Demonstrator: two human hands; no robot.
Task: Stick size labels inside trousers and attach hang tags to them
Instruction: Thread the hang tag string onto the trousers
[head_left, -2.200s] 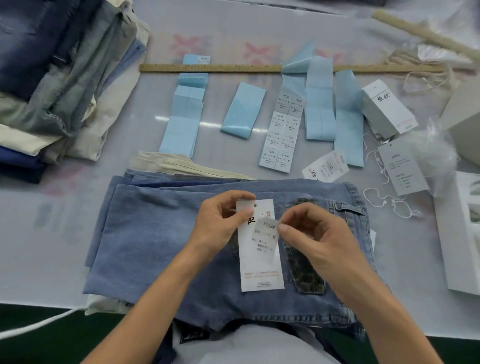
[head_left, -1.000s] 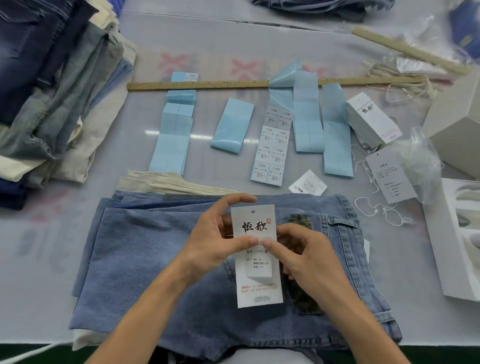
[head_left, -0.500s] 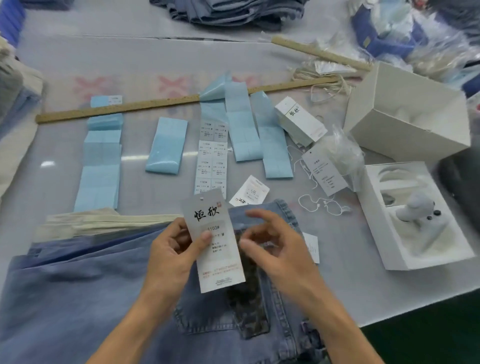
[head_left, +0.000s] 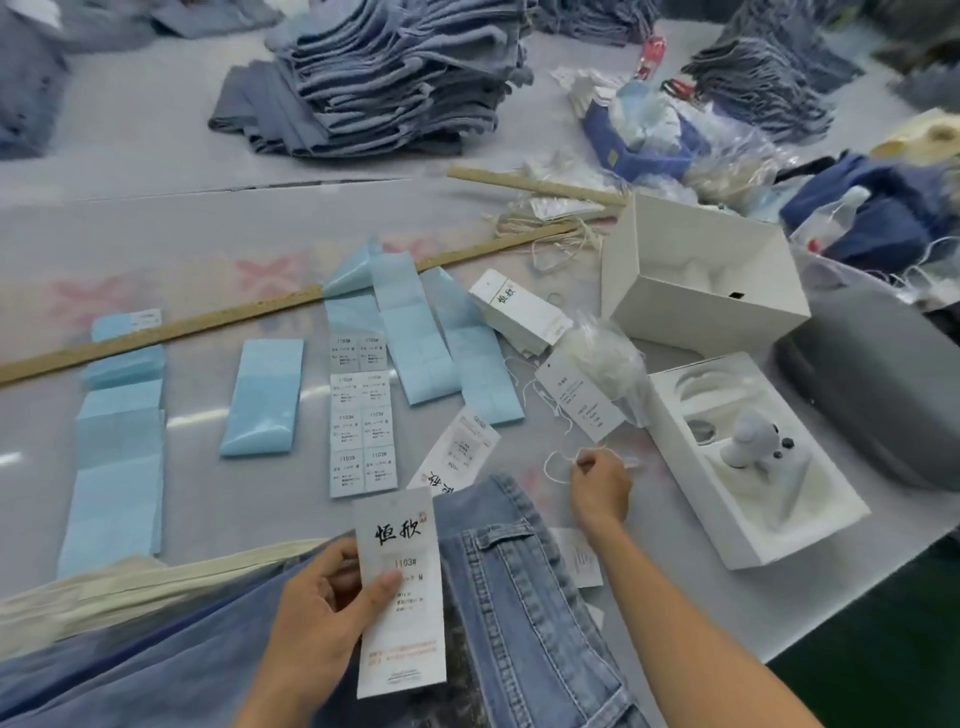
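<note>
Our left hand (head_left: 317, 613) gripping hang tag (head_left: 400, 597) over jeans (head_left: 519, 597); our right hand (head_left: 600, 480) pinching white string (head_left: 553, 462) on desk (head_left: 208, 249).

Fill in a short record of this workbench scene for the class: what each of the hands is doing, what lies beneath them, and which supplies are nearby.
left hand: holds hang tag
right hand: pinches white string on table
beneath: blue jeans
nearby: size label sheet, blue backing strips, wooden ruler
</note>
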